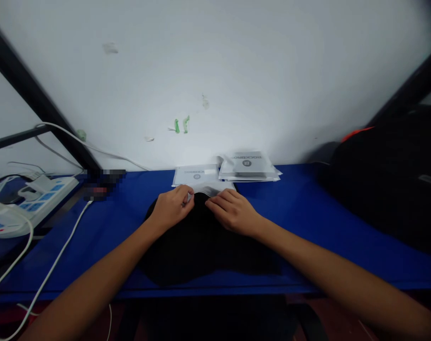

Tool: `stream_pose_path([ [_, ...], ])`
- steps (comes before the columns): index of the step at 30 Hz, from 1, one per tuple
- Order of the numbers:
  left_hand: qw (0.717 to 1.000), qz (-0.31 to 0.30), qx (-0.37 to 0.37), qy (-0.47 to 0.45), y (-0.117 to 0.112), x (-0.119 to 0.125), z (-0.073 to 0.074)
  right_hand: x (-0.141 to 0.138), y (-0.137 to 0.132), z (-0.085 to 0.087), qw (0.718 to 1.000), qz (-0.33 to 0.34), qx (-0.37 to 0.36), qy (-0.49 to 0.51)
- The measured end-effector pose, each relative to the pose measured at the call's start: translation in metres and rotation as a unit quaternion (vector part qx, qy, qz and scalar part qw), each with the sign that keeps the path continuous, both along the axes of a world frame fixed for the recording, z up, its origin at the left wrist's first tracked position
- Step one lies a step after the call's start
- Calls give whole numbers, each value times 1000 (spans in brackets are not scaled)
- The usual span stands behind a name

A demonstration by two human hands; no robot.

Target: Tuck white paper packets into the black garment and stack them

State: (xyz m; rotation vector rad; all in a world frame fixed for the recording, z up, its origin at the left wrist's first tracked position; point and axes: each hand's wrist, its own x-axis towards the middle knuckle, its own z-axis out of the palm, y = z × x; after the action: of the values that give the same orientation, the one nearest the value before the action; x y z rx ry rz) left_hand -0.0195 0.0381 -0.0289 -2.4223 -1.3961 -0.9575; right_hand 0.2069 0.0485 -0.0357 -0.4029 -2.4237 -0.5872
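On the blue table in front of me lies a spread-out piece of black fabric (204, 251). A whitish plastic bag (210, 188) meets the fabric's far end, its near edge bowed up between my hands. My left hand (172, 207) pinches the bag's edge on the left. My right hand (235, 210) has its fingers bent over the same edge on the right, where bag and fabric meet. Whether the fabric's end sits inside the bag I cannot tell. Just beyond my hands rests a flat printed packet (190, 175).
Several printed plastic packets (249, 166) are stacked against the wall. A big black bundle (389, 180) takes up the right side. On the left are a white power strip (47, 203) and a white cable (64, 251) hanging over the blue table's (112, 246) front edge.
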Motion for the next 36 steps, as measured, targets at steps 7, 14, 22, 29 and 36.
stream_pose_path([
  [7, 995, 33, 88, -21, 13, -18, -1, 1, -15, 5, 989, 135, 38, 43],
  [14, 991, 97, 95, -23, 33, -34, -10, 2, -21, 8, 978, 197, 61, 38],
  [22, 989, 144, -31, 0, 44, -40, -13, 1, -20, 8, 981, 193, 29, 9],
  [29, 985, -4, -157, -69, 53, -46, -20, 4, -15, 7, 983, 180, -30, 12],
  [36, 954, -107, -250, -129, 52, -57, -7, 8, -15, 8, 985, 163, -49, 3],
])
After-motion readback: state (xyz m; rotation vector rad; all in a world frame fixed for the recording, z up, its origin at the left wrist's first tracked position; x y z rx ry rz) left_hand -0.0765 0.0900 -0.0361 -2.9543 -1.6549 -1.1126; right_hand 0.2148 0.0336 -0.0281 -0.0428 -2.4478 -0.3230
